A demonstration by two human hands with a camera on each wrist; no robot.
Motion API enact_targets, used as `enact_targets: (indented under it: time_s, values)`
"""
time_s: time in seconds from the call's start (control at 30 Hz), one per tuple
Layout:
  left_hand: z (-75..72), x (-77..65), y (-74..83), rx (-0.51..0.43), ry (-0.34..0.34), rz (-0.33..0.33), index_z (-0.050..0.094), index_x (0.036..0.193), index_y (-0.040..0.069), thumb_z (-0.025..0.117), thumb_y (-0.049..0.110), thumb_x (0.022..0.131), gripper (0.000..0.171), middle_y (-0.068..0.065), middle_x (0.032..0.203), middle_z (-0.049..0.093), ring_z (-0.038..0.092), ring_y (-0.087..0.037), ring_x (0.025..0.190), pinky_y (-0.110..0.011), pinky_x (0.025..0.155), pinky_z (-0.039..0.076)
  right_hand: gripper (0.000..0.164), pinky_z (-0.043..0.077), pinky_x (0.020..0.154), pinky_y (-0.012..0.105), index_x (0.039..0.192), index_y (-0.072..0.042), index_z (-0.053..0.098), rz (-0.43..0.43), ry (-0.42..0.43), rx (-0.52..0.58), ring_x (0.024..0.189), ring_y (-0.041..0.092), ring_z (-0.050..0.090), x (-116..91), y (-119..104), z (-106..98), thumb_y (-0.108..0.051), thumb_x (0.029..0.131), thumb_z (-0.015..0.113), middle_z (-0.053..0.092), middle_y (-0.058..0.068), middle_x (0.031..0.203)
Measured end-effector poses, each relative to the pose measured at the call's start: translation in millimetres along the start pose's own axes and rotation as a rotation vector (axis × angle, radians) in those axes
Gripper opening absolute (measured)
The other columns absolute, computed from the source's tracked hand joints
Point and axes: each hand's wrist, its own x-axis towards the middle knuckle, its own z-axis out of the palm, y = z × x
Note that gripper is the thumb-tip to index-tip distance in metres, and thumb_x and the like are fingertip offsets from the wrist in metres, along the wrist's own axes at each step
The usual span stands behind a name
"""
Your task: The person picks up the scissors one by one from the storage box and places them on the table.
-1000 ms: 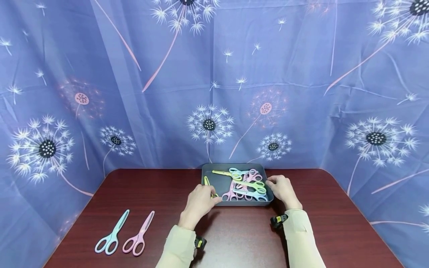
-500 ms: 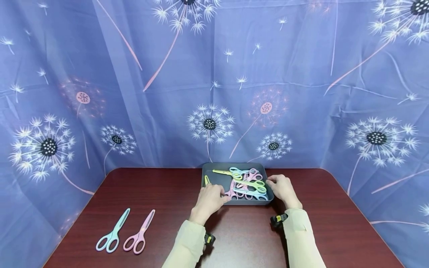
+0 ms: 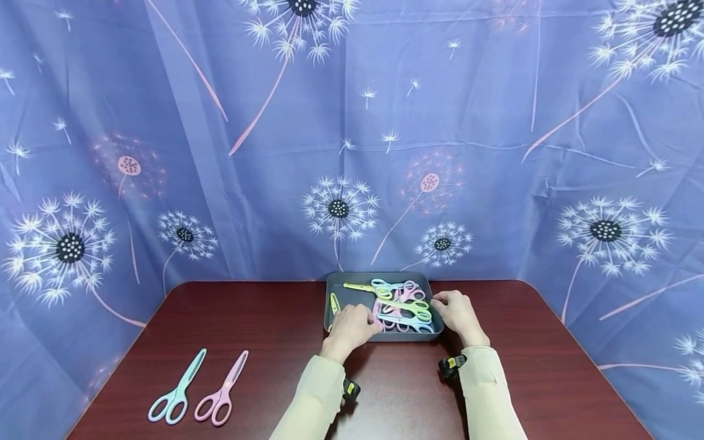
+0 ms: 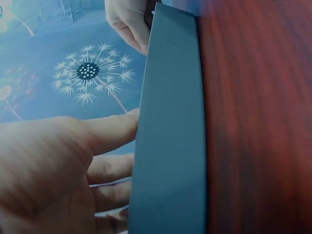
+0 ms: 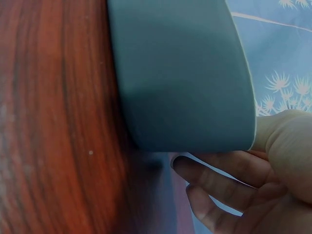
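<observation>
A grey tray (image 3: 352, 297) at the back of the table holds several pastel scissors. My left hand (image 3: 349, 327) reaches over its front wall, with the thumb beside a pair of pink scissors (image 3: 377, 308); in the left wrist view the fingertips are hidden behind that wall. Yellow scissors (image 3: 334, 304) lie by the tray's left wall, partly covered by this hand. With thumb over the rim and fingers outside, my right hand (image 3: 458, 315) holds the tray's right side. Light green scissors (image 3: 393, 302) and blue scissors (image 3: 404, 319) overlap in the right half.
On the table's left lie light teal scissors (image 3: 178, 391) and another pink pair (image 3: 223, 392), side by side, blades pointing away. A blue dandelion-print curtain (image 3: 275, 214) hangs right behind the dark red wooden table (image 3: 264, 318).
My left hand has shifted right from the yellow scissors at the tray's left wall to the pink scissors. The right hand stays on the tray. The head view has shifted slightly.
</observation>
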Motion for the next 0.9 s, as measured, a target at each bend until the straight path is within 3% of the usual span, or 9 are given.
enact_targets:
  time_s: [0.17,0.33,0.53,0.73,0.9]
  values:
    - [-2.9,10.4,-2.9,0.024,-0.071,-0.051,0.049,0.048,0.020,0.080,0.039,0.078,0.047,0.010,0.045,0.035,0.042,-0.012,0.052,-0.035,0.058,0.039,0.021,0.047,0.087,0.052,0.107,0.003,0.072,-0.002,0.002,-0.001,0.105,0.041,0.061,1,0,1,-0.011,0.093,0.064,0.069,0.020,0.105]
    - [-3.8,18.8,-3.7,0.113,-0.154,-0.093,0.049,0.053,0.017,0.081,0.038,0.079,0.046,0.004,0.053,0.044,0.048,-0.015,0.055,-0.035,0.056,0.042,0.021,0.047,0.087,0.052,0.106,0.003,0.072,-0.005,-0.003,-0.005,0.105,0.041,0.061,1,-1,1,-0.011,0.093,0.064,0.069,0.020,0.105]
    - [-0.2,25.2,-5.1,0.218,-0.145,-0.106,0.054,0.061,0.015,0.083,0.034,0.077,0.038,-0.003,0.070,0.060,0.064,-0.024,0.076,-0.044,0.069,0.049,0.021,0.047,0.088,0.053,0.106,0.003,0.072,-0.014,-0.005,-0.016,0.105,0.041,0.061,1,-1,0,-0.011,0.093,0.064,0.070,0.020,0.104]
    - [1.4,29.4,-1.2,0.292,-0.115,-0.102,0.061,0.068,0.016,0.084,0.036,0.074,0.031,-0.006,0.086,0.069,0.066,-0.025,0.085,-0.047,0.080,0.046,0.020,0.047,0.087,0.053,0.104,0.003,0.072,-0.019,0.018,-0.010,0.103,0.041,0.061,1,-2,-3,-0.010,0.092,0.065,0.070,0.020,0.102]
    - [5.4,29.9,1.8,0.338,-0.108,-0.110,0.065,0.073,0.016,0.083,0.032,0.073,0.024,-0.004,0.085,0.069,0.065,-0.021,0.084,-0.047,0.083,0.043,0.020,0.046,0.087,0.053,0.104,0.003,0.072,-0.026,0.012,-0.015,0.104,0.041,0.061,-1,1,-2,-0.010,0.092,0.065,0.070,0.020,0.102]
